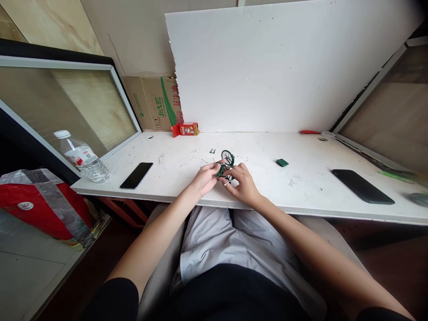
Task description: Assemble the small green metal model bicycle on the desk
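A small green model bicycle (225,165) with a black spoked wheel is held between both hands just above the white table (261,151), near its front edge. My left hand (206,177) grips the model's left end with its fingertips. My right hand (243,182) pinches the right side, and a thin pale stick pokes out beneath the fingers. Tiny loose parts (211,151) lie scattered on the table just behind the model. A small green piece (282,162) rests to the right of my hands.
A black phone (136,175) lies left of my hands and another (363,186) at the right. A water bottle (83,157) stands at the left corner. A red carton (186,129) and cardboard box (155,103) sit at the back, with a white board (284,62) behind.
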